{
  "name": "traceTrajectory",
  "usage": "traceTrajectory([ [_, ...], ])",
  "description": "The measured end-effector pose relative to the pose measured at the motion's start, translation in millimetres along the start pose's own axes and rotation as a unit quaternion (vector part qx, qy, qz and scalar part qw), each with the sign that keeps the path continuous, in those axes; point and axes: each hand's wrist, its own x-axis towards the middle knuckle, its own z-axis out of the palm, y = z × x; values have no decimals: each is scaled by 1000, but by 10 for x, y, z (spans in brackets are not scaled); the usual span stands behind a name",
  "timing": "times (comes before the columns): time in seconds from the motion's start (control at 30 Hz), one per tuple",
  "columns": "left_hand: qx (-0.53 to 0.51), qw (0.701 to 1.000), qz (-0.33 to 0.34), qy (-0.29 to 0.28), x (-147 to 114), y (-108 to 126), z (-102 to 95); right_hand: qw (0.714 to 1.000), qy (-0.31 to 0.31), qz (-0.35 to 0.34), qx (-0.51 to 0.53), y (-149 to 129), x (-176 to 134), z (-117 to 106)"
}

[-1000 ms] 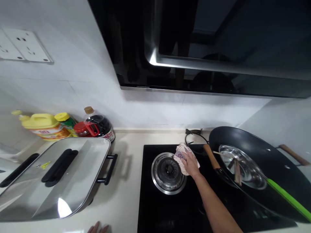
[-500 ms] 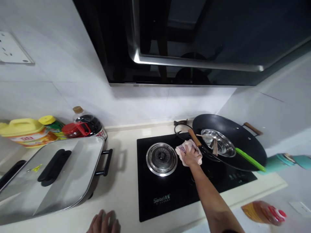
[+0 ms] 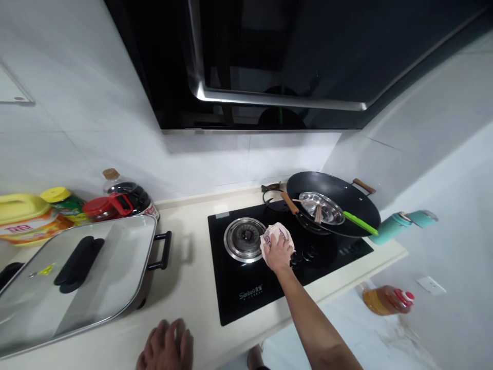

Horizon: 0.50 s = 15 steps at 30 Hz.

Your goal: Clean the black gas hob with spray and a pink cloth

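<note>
To your left, you have a rectangular pan with a clear lid [image 3: 115, 246] carrying a black grip [image 3: 79, 264]. Behind it, along the wall, you will note a yellow jug [image 3: 25, 218], a green container [image 3: 69, 206] with a yellow cap, a red-lidded jar [image 3: 98, 208] and a bottle of dark liquid [image 3: 133, 197]. Above you: a black hood [image 3: 277, 115]. To your right: a wok [image 3: 358, 198] containing a metal bowl [image 3: 332, 213], a green handle [image 3: 360, 223] over its rim; a teal bottle [image 3: 391, 229] beside it; lower down, a red-capped amber bottle [image 3: 385, 300].
</note>
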Motion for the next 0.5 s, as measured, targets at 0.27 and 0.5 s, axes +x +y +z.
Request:
traceTrajectory([
  [0.27,-2,1000,5,-11,27,43,-102,997,50,-55,34,-89,-482,21],
  [0.5,-33,999,7,-10,34,75,-157,980,104,-150,78,132,-1153,189],
])
